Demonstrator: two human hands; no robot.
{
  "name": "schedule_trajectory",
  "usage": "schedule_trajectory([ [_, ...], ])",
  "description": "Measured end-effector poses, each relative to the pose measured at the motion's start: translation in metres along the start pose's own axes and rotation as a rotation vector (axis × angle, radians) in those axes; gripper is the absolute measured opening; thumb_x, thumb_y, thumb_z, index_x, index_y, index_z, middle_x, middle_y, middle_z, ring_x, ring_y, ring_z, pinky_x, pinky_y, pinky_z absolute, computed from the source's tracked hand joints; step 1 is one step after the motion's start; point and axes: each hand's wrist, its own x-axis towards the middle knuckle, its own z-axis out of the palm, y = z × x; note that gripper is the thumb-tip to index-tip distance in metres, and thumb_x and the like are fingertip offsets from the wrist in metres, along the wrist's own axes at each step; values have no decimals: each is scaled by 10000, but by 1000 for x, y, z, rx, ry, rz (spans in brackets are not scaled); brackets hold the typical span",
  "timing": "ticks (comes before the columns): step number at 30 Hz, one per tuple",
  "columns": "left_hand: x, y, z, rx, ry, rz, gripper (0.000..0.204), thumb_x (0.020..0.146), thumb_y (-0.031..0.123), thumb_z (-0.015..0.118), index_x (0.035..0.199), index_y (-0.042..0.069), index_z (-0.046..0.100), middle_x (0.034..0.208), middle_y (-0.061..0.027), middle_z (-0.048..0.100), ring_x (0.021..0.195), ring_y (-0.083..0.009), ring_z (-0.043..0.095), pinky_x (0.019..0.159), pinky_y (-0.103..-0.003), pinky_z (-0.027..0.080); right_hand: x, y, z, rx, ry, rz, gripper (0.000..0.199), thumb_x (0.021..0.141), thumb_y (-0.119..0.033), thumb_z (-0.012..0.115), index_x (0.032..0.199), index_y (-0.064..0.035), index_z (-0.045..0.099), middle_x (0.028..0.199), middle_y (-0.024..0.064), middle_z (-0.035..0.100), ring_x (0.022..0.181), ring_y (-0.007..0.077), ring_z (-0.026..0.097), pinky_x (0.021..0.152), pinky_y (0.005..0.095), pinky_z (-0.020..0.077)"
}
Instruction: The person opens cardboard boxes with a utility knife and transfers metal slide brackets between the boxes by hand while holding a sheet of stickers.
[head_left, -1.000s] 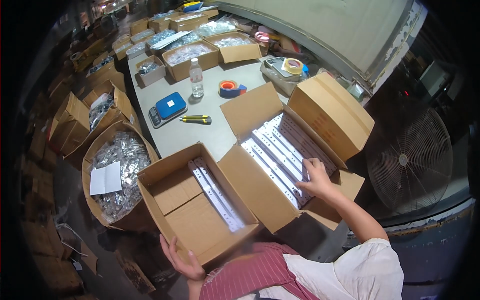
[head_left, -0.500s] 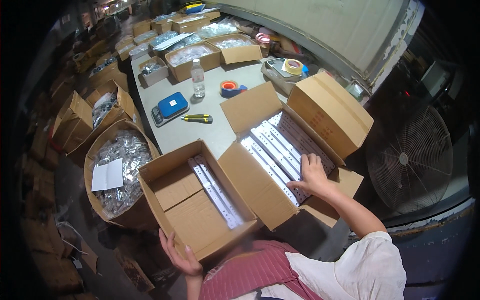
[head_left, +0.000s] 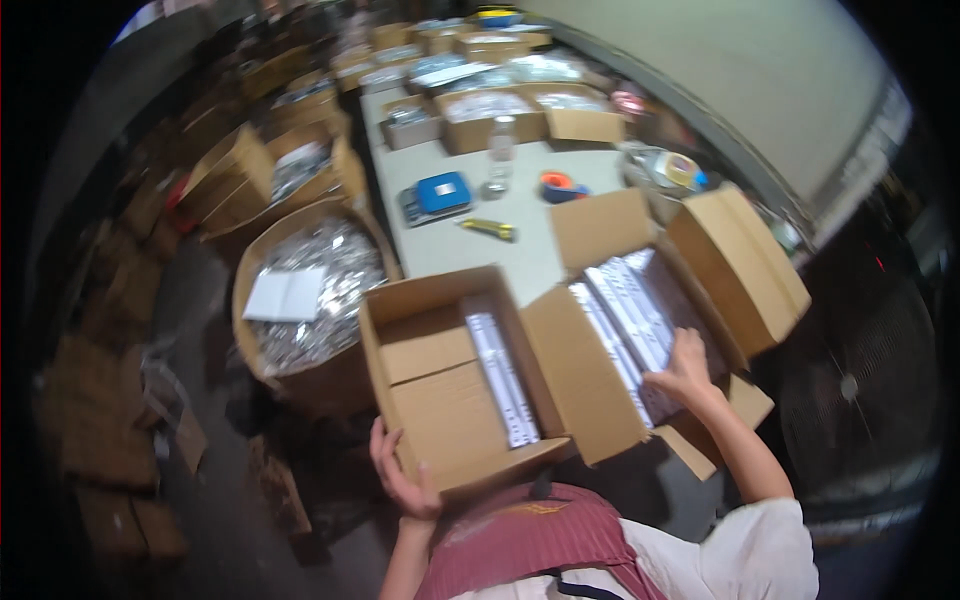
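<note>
Several pale rails [head_left: 500, 380] lie side by side in the box [head_left: 435, 420], along its right wall; more fill the carton [head_left: 585, 375] just right of the box. My left hand [head_left: 405, 482] is spread against the box's near left corner. My right hand [head_left: 686, 370] reaches into the carton, thumb and fingers parted at the rails there; blur keeps me from telling whether they pinch any. Good handling, I judge, means seating thumb and fingertips on opposite edges, taking only what one grip controls, keeping rails level so ends don't snag, and bracing the box steadily.
</note>
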Motion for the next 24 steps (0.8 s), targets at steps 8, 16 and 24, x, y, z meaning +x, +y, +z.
schedule_trajectory([
  [8, -1, -2, 5, 23, 7, 9, 547, 843, 161, 602, 1343, -40, 507, 1482, -301, 423, 1370, -459, 426, 1153, -478, 332, -5, 29, -4, 323, 7, -81, 842, 619, -304, 754, 1312, 63, 446, 1059, 258, 620, 1006, 365, 621, 925, 402, 488],
  [16, -7, 5, -2, -41, 51, -26, 506, 878, 146, 574, 1345, -41, 519, 1471, -320, 431, 1370, -466, 437, 1152, -460, 347, 13, 29, -10, 466, -119, 127, 651, 618, -66, 685, 1226, 25, 472, 975, 149, 624, 862, 224, 625, 732, 343, 533],
  [24, -2, -2, -1, -5, 44, -21, 503, 858, 159, 575, 1330, -11, 542, 1489, -288, 439, 1348, -450, 462, 1142, -468, 352, 3, -18, -72, 1004, -249, 139, 717, 580, -168, 649, 1245, 77, 539, 1009, 104, 628, 859, 173, 611, 760, 277, 505],
])
